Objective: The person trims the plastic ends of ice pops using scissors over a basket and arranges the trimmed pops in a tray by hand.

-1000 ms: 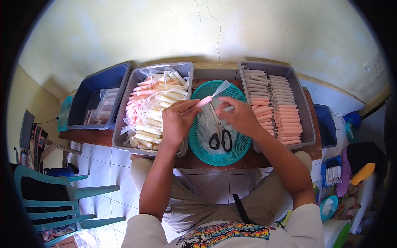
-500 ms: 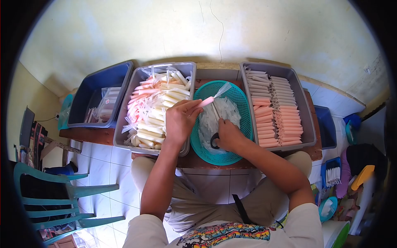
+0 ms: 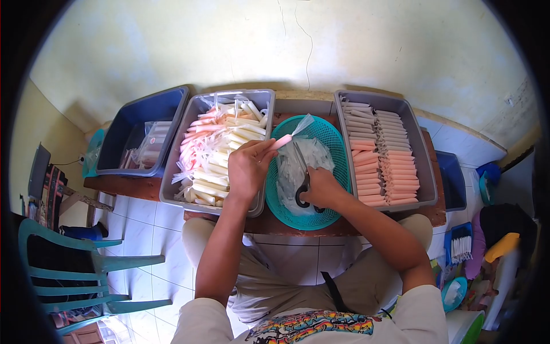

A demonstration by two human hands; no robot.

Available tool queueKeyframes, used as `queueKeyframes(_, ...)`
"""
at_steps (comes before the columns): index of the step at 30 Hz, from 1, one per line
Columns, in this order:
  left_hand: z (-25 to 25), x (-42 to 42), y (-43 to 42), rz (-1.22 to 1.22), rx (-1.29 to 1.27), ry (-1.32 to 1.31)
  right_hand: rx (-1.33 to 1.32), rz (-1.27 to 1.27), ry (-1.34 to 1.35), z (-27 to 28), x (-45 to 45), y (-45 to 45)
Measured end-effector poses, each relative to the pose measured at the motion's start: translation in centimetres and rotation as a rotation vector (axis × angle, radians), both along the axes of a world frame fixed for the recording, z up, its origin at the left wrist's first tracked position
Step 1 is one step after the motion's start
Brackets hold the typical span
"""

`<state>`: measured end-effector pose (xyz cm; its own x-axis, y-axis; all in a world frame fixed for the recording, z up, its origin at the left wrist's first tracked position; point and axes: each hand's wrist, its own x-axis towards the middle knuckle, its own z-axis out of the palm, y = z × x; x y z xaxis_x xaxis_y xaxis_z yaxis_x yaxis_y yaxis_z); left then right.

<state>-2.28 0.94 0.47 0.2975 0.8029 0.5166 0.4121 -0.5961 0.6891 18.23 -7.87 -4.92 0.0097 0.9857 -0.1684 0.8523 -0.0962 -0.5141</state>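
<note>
Pink fills the fingertips of our left hand point(image 3: 250, 166): one pink tube point(image 3: 282, 141), pinched between thumb and fingers, its single clear plastic tail pointing up and away from us. It is held over the left part of the one teal basket point(image 3: 293, 222), up near the far side. Our right hand point(image 3: 322, 186) has its fingers wrapped round the handles of one pair of scissors point(image 3: 301, 191), two blades aimed up at the tube's neck; whether they touch it, we cannot tell. Beneath them, clear plastic pieces point(image 3: 285, 186) lie heaped in the basket, too tangled to count.

Two grey tubs flank the basket, one per side. The left grey tub point(image 3: 167, 180) carries a loose jumble of tubes in two colours, pink and pale yellow, too many for us to number. The right grey tub point(image 3: 428, 178) shows two neat columns, each with whitish tubes by the wall and pink ones nearer us. Beyond the left tub sits one dark blue bin point(image 3: 114, 137) with a few wrapped packs inside. One brown tabletop point(image 3: 134, 187) bears the basket, both tubs and that bin, and over on our left stands one green plastic chair point(image 3: 60, 275).
</note>
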Motion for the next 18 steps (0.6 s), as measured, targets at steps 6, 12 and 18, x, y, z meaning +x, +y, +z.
queueKeyframes(6, 0.6, -0.6, 0.2, 0.028, 0.042, 0.013, -0.085, -0.009, 0.131, 3.4, 2.2, -0.5)
queueKeyframes(12, 1.3, -0.9, 0.6, 0.072, 0.06, 0.054, 0.14, -0.023, 0.296, 5.4, 2.1, -3.1)
queueKeyframes(18, 0.5, -1.0, 1.5, 0.107, 0.032, 0.014, 0.153, 0.048, 0.441, 7.1, 2.0, -4.5)
